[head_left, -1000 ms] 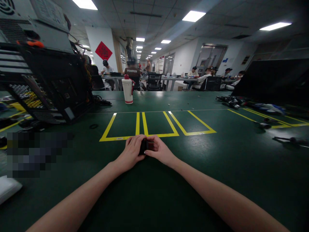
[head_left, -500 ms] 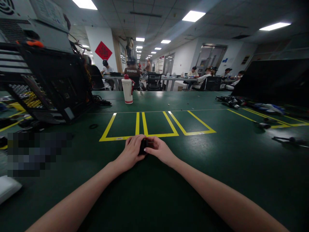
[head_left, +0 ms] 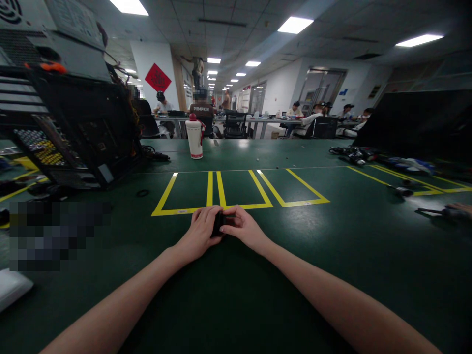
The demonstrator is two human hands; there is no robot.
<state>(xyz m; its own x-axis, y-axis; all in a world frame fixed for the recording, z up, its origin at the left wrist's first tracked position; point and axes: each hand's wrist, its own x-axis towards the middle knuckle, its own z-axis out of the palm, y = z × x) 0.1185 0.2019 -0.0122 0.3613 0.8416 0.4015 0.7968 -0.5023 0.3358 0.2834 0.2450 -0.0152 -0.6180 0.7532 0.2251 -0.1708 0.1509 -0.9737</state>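
Between my two hands, just in front of the yellow tape frames, is a small black object (head_left: 219,223); its kind is mostly hidden by the fingers. My left hand (head_left: 202,228) wraps over it from the left, thumb low and fingers on top. From the right, my right hand (head_left: 243,227) pinches its edge between thumb and fingertips. Both forearms reach in low over the green table (head_left: 228,305).
A black computer case (head_left: 106,128) stands at left, a white bottle with red lid (head_left: 195,140) behind the tape. A black ring (head_left: 142,193), a dark tool (head_left: 444,212) with another person's hand (head_left: 462,208), cables (head_left: 356,155) and a dark screen (head_left: 413,123) lie around.
Another person's hand has come in at the right edge, by the dark tool. My right fingers have shifted very slightly on the black object; my left hand stays put.
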